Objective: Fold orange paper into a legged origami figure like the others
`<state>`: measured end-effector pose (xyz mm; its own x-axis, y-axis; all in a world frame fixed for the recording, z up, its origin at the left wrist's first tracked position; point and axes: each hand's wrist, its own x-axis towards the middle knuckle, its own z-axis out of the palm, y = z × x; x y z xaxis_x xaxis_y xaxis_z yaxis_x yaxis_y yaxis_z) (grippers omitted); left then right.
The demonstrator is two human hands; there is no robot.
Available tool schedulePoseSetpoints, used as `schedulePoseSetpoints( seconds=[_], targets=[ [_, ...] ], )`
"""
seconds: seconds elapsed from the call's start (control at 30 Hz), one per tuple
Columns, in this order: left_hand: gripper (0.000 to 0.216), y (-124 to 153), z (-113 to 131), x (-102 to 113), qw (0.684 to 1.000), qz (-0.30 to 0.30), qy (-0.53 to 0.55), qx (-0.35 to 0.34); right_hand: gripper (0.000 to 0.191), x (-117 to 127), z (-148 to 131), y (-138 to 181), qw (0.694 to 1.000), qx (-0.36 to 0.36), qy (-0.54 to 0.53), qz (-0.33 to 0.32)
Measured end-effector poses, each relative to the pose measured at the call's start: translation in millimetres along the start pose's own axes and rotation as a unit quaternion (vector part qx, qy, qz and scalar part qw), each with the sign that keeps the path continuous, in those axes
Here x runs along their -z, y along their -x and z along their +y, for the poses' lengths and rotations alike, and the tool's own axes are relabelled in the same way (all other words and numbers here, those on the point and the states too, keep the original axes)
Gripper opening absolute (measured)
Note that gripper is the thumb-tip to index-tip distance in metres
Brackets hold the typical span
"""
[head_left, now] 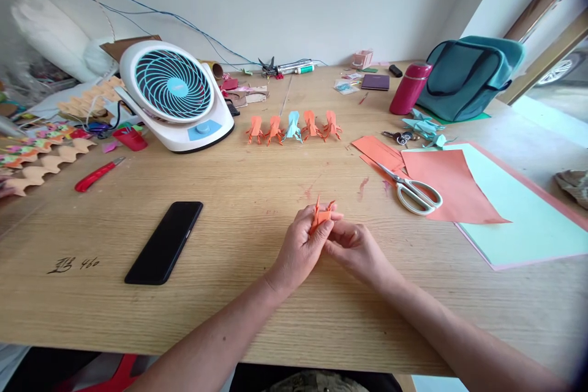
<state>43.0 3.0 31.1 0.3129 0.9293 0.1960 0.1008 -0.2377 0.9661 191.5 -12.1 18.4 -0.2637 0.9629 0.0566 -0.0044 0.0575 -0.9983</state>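
An orange origami figure (323,217) with thin folded points sticking up is held between the thumb and fingers of my left hand (301,240). My right hand (361,248) is closed against it from the right, thumb and fingertips pinching at the figure's lower side; the exact spot is hidden by my left thumb. Beyond my hands, several folded paper insects stand in a row, orange ones (309,125) around one light blue one (293,127). To the right, white-handled scissors (418,196) lie on orange paper sheets (452,180).
A black phone (164,243) and a red utility knife (98,175) lie left. A white fan (177,98) stands at the back left. Right are pale green sheets (519,226), keys (399,136), blue origami pieces (425,127), a pink flask (410,89) and a teal bag (463,79).
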Motion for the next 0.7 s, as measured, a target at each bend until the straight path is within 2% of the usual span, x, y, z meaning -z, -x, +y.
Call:
schedulePoseSetpoints(
  seconds=[0.07,0.1,0.2,0.37,0.47,0.57,0.7],
  targets=[
    [0.031,-2.5,0.8,4.4,0.998,-0.003,0.051,0.034,0.015,7.3,-2.7,1.3,0.996,0.030,0.080,0.011],
    [0.033,-3.8,0.9,7.1,0.995,-0.005,0.081,0.051,0.013,12.0,-4.0,1.5,0.993,0.045,0.099,0.039],
    [0.036,-7.0,0.6,13.2,0.972,-0.041,0.201,0.115,0.014,24.9,-6.4,-0.1,0.988,0.073,0.069,0.115],
    [0.032,-7.8,2.5,11.7,0.899,-0.124,0.359,0.217,0.034,30.6,-9.6,-5.2,0.994,0.049,-0.054,0.083],
    [0.031,-7.1,4.0,8.8,0.878,-0.141,0.390,0.239,0.034,29.9,-12.0,-7.0,0.993,0.025,-0.083,0.084],
    [0.035,-6.2,4.1,7.4,0.882,-0.147,0.379,0.238,0.030,29.0,-13.7,-7.8,0.991,0.008,-0.113,0.076],
    [0.037,-4.4,3.5,6.4,0.916,-0.125,0.312,0.219,0.022,26.9,-16.2,-7.9,0.991,-0.004,-0.126,0.051]
  ],
)
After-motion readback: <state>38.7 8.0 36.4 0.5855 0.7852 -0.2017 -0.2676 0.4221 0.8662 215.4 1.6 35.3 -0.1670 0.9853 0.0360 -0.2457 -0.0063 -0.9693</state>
